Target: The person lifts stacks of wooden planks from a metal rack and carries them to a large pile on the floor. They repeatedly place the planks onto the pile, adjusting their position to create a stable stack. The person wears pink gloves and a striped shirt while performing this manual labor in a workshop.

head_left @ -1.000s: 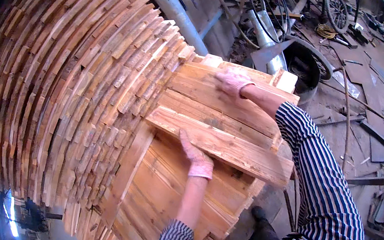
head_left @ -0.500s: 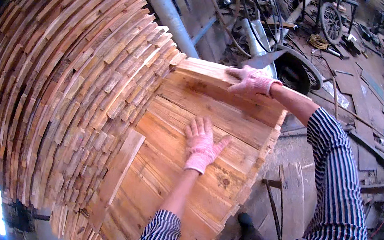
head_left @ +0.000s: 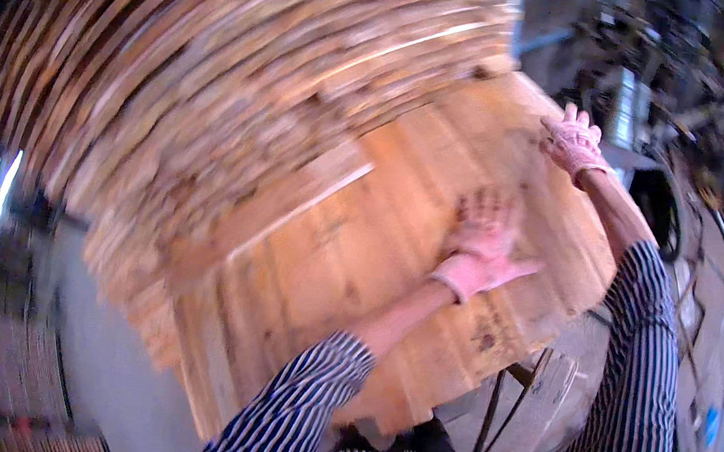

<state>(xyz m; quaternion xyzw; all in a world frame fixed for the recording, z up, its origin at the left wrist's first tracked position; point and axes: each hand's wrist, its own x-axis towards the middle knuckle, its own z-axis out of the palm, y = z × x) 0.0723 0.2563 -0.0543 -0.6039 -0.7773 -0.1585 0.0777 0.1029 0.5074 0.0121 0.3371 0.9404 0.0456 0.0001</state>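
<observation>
Two gloved hands | your left hand (head_left: 482, 245) flat, fingers wide, mid boards (head_left: 356, 263), pressing | your right hand (head_left: 574, 144) grips top edge to steady

Left hand (head_left: 482, 245), pink-gloved, lay flat with fingers spread on the wooden boards (head_left: 357, 254). Right hand (head_left: 572, 144), also gloved, rested at the boards' far edge. Both arms were extended, striped sleeves pushed back.

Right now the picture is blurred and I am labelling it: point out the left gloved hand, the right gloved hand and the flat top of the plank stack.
left pink-gloved hand (head_left: 485, 241), head view, back of hand.
right pink-gloved hand (head_left: 572, 144), head view, knuckles.
flat pale wooden plank stack (head_left: 348, 252), head view, bare top board.
</observation>
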